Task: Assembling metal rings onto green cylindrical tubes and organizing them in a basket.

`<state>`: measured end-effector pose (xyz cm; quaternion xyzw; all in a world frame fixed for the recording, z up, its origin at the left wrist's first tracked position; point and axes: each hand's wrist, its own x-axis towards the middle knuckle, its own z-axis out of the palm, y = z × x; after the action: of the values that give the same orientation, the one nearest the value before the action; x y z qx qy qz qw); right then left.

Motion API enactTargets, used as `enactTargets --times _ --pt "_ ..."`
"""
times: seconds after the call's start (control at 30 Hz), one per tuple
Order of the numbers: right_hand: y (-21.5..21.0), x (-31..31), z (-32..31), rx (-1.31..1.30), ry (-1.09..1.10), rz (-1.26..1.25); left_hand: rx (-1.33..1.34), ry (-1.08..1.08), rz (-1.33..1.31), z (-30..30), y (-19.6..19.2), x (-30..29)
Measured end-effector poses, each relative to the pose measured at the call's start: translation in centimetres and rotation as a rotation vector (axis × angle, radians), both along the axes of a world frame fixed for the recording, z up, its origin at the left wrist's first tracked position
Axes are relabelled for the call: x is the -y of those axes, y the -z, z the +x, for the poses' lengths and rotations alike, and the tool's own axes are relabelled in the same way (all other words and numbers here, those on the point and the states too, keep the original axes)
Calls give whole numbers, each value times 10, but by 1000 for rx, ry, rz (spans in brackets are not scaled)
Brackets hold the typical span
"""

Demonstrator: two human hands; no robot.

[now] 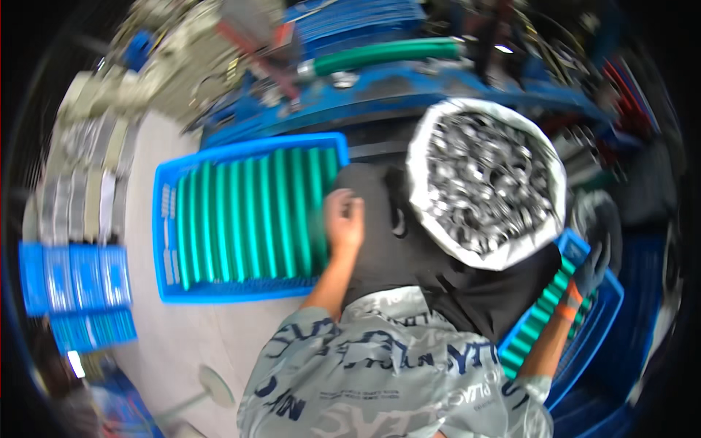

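My left hand [345, 221] is bare and curled beside the right edge of a blue plastic crate [231, 296], above my dark-clothed leg. A small dark patch shows between its fingers, too blurred to name. Green tubes [252, 215] lie side by side in that crate. On the right, my right hand [590, 266] in a grey glove reaches over another blue crate [612, 296] with green tubes [537, 321]; its fingers are smeared by motion. Between the hands and farther off, a round container with a white lining [418, 175] is full of small shiny metal rings [489, 182].
Beyond the crate runs a blue workbench [394, 91], with a green tube with a metal end [387, 55] lying along it. Blue crates [77, 281] are stacked at the far left. A pale round disc on a rod [217, 387] stands near the lower left.
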<state>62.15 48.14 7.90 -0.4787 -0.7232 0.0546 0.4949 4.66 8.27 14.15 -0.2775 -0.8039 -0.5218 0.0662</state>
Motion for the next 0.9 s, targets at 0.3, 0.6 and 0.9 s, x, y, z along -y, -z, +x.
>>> enactTargets --times 0.3,0.6,0.9 --pt "-73 126 -306 697 -581 -294 -161 -104 -144 -82 -42 66" --pt "-71 145 -336 888 -552 -389 -52 -848 -905 -301 -78 356" --pt "-55 117 -345 861 -481 -241 -160 -635 -673 -272 -111 283"
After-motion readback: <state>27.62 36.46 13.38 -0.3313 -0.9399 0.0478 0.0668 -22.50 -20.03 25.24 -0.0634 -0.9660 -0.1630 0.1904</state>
